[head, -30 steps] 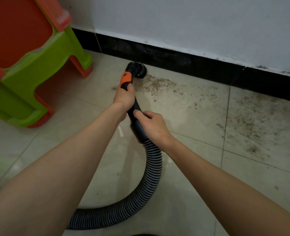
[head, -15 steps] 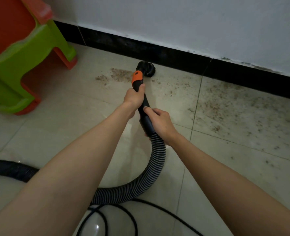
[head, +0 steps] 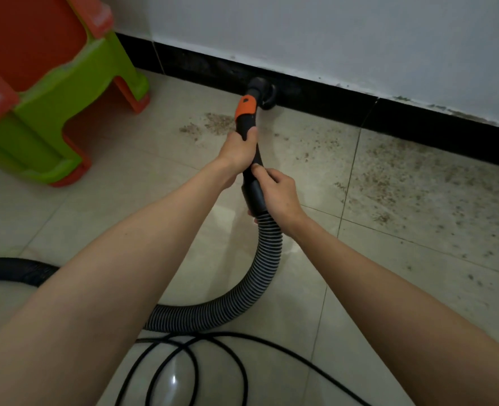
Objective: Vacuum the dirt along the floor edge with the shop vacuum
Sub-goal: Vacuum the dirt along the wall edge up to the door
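Your left hand [head: 238, 150] and right hand [head: 277, 191] both clamp the wand [head: 249, 133]; its nozzle [head: 261, 92] touches the baseboard [head: 418, 124]; the dirt [head: 403, 177] spreads toward the right of frame, nearer your right hand.

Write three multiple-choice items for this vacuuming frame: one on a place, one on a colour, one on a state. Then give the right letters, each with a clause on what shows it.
1. Where is the vacuum nozzle?
A. against the black baseboard
B. under the green stool
C. lifted clear above the cord

2. What colour is the band on the wand just behind the nozzle?
A. blue
B. orange
C. white

3. What is the right hand doing?
A. hanging free
B. pressing flat on the floor
C. gripping the cuff where the ribbed hose begins

Answers: 1 A, the nozzle sits at the foot of the black baseboard. 2 B, the band above the left hand is orange. 3 C, the right hand's fingers curl round the black cuff at the hose's upper end.
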A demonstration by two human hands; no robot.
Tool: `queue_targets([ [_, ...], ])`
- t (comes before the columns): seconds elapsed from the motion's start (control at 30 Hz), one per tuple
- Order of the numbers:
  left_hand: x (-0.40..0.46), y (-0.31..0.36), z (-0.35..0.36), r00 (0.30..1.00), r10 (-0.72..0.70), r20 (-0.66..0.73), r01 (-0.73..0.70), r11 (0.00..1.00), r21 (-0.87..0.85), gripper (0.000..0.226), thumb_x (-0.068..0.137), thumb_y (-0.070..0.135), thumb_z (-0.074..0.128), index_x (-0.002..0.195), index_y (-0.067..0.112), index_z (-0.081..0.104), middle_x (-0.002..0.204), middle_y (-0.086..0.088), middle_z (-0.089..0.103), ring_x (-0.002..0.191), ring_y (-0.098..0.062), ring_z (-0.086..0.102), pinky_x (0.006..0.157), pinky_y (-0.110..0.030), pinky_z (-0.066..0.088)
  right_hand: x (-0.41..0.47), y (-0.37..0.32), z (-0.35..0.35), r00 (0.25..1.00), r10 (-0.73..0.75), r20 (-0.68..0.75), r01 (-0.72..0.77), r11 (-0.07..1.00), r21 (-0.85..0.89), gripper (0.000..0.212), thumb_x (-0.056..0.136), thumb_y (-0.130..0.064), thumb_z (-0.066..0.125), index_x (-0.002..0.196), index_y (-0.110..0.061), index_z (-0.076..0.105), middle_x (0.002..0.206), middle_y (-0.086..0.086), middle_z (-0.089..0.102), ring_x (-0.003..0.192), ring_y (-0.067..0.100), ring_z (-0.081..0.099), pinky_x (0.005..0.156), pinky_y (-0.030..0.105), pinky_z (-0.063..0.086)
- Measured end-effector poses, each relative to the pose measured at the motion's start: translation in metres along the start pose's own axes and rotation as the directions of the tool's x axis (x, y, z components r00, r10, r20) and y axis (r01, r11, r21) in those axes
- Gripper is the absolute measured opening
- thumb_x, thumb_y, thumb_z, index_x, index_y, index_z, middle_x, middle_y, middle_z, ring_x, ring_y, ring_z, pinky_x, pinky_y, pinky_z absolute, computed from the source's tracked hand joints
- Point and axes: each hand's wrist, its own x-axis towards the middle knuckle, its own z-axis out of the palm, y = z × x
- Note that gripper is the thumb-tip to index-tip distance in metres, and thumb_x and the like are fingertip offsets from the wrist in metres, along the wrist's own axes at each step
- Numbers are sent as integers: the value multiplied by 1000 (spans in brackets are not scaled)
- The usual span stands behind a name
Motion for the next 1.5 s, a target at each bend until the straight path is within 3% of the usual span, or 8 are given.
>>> queue_targets([
  [0.13,5,-17,-37,983,-44,-181,46,999,5,47,101,38,34,130,2,41,106,-8,53,91,-19,52,74,-27,39,5,-10,29,988,-10,152,20,998,-63,29,81,-46,62,74,-19,66,86,18,69,81,40,67,73,57,56],
  [0.27,14,-45,-84,928,-126,-349,122,992,-35,48,101,39,34,130,1,42,119,-12,56,107,-28,56,88,-33,45,5,-19,67,944,62,324,-41,997,-72,25,92,-34,60,79,-12,64,75,12,65,57,27,62,44,29,49],
  [0.43,25,-65,-126,880,-206,-428,184,979,-94,47,101,37,34,130,1,43,125,-15,55,111,-31,55,83,-34,44,5,-25,114,915,73,396,-23,991,-131,29,88,-42,60,74,-17,64,82,12,68,78,35,68,73,47,59],
  [0.7,34,-57,-125,958,-181,-224,150,978,-146,50,102,36,35,134,-2,39,127,-18,53,98,-25,55,77,-31,43,11,-19,123,957,108,269,-80,990,-114,34,76,-52,61,71,-19,65,84,12,71,81,36,69,78,54,57],
  [0.87,37,-48,-107,977,-203,-65,187,963,-196,49,103,35,33,133,-4,38,86,-4,48,70,-14,49,59,-24,41,13,-16,100,975,55,216,-28,992,-126,33,89,-44,57,82,-13,66,73,1,63,72,20,61,67,32,48],
  [1.27,27,-38,-71,982,-172,72,184,959,-215,44,102,40,33,113,0,46,84,-6,52,71,-16,53,62,-24,45,3,-8,61,982,126,144,-99,979,-180,37,89,-51,53,86,-16,64,80,1,64,75,20,61,62,29,46],
  [1.37,24,-36,-60,977,-163,140,191,957,-217,40,102,41,33,101,3,48,82,-6,51,71,-16,51,66,-26,45,-7,-2,50,949,265,173,-264,964,-34,61,68,-67,61,90,-11,66,89,10,70,81,28,68,79,43,58],
  [1.5,13,-36,-42,961,-167,221,212,957,-197,37,101,41,33,90,10,49,80,-6,50,69,-16,49,67,-26,44,-22,11,22,901,296,318,-368,909,195,46,90,-50,58,92,-4,62,73,12,61,59,23,60,57,33,54],
])
